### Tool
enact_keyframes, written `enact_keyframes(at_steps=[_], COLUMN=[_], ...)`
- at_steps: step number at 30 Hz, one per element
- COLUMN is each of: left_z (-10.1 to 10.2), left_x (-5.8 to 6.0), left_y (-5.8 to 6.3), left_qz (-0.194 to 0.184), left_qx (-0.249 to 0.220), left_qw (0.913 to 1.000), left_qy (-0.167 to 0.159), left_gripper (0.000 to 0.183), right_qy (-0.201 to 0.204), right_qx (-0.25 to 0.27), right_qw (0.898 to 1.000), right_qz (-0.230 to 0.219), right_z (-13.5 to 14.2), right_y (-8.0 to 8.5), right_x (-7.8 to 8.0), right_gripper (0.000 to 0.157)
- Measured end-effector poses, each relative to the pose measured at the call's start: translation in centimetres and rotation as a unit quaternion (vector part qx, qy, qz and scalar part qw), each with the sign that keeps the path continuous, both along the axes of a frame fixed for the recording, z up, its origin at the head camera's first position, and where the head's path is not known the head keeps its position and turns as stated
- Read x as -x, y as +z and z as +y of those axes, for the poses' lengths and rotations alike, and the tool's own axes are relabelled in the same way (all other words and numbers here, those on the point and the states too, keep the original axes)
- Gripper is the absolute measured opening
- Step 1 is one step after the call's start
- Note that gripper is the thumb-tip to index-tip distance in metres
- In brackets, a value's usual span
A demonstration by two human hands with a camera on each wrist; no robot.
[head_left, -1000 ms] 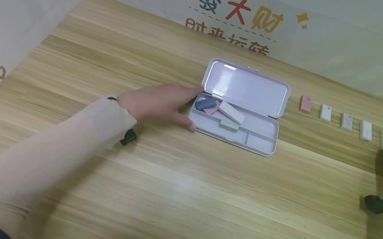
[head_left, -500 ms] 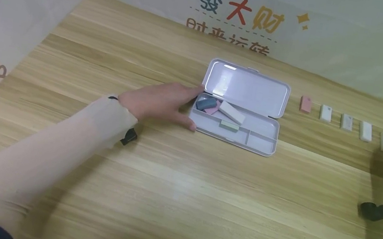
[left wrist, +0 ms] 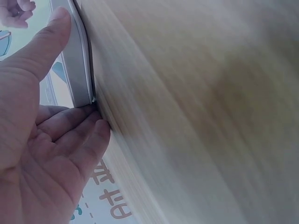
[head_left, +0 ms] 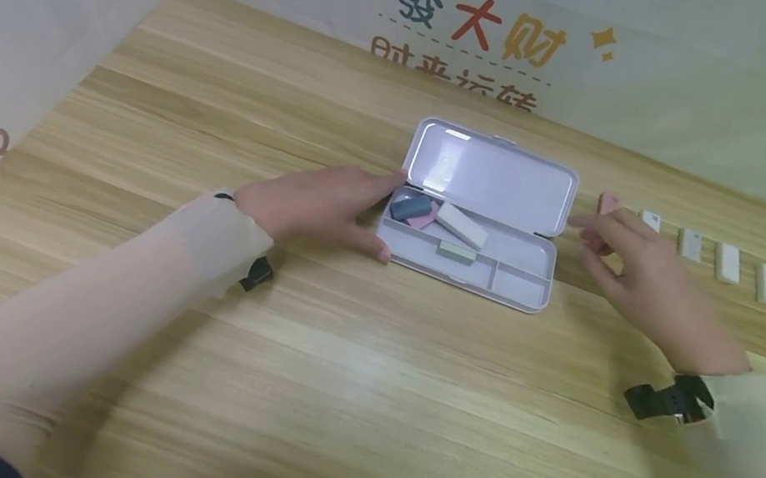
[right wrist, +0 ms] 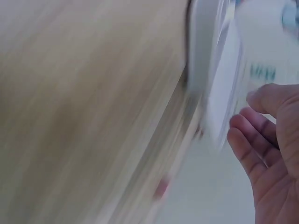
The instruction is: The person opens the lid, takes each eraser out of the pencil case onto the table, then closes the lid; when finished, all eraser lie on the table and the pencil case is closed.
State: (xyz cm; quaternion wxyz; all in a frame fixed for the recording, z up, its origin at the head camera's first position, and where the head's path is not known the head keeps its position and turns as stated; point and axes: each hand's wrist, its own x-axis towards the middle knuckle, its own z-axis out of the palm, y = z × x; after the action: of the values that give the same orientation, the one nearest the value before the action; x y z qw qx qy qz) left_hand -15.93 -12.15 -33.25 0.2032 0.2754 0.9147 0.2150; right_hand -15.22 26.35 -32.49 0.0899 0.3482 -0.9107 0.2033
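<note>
open pencil case [head_left: 526, 255], easily nudged

the left hand [head_left: 320, 203] brackets the left end of the case, thumb at its near corner and fingers by the hinge, a wide grip that looks more like steadying than clutching. the right hand [head_left: 651, 275] is just off the case's right end, its grip narrow, fingers loosely bent, with nothing in it that i can see; whether a fingertip touches the lid [head_left: 495, 177], i can't tell.

if those right fingers snag the lid's edge, it could flop shut or drag the case askew, since such thin plastic probably weighs little. a low sweep might also knock the pink block [head_left: 608, 202], just right of the lid, or the four pale blocks [head_left: 728, 263] farther right of the case, out of their row. too hard a push from the left could skid the case over the smooth, wood-grained table [head_left: 327, 390].

the case is pale lilac, round-cornered, glossy inside the lid, with thin straight dividers. at its left, nearer the hinge, lie a dark blue block [head_left: 410, 209], a partly covered pink piece [head_left: 424, 219] and a long matte white bar [head_left: 462, 225]; a pale green bar [head_left: 457, 252] sits by the divider.
</note>
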Motion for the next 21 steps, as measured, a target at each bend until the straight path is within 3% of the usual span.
enact_keyframes(at_steps=[3,7,13,21], left_z=[0.0,-0.1,-0.1,-0.2], left_x=[0.0,0.1,0.1,0.0], left_y=[0.0,-0.1,-0.1,0.0], left_qz=[0.001,0.001,-0.007,-0.005], left_qx=[0.001,0.005,-0.005,-0.003], left_qw=[1.0000,1.0000,1.0000,1.0000], left_qy=[-0.001,0.002,0.004,0.000], left_gripper=[0.105,0.108,0.109,0.110], right_qy=[0.061,0.104,0.130,0.140], right_qx=[-0.015,-0.049,-0.096,-0.134], right_qw=[0.998,0.991,0.980,0.975], right_qz=[-0.020,-0.067,-0.120,-0.110], right_z=[-2.9,-5.7,-8.4,-9.9], right_y=[0.3,0.5,0.4,0.0], right_x=[-0.2,-0.4,-0.5,-0.5], right_gripper=[0.036,0.042,0.043,0.042])
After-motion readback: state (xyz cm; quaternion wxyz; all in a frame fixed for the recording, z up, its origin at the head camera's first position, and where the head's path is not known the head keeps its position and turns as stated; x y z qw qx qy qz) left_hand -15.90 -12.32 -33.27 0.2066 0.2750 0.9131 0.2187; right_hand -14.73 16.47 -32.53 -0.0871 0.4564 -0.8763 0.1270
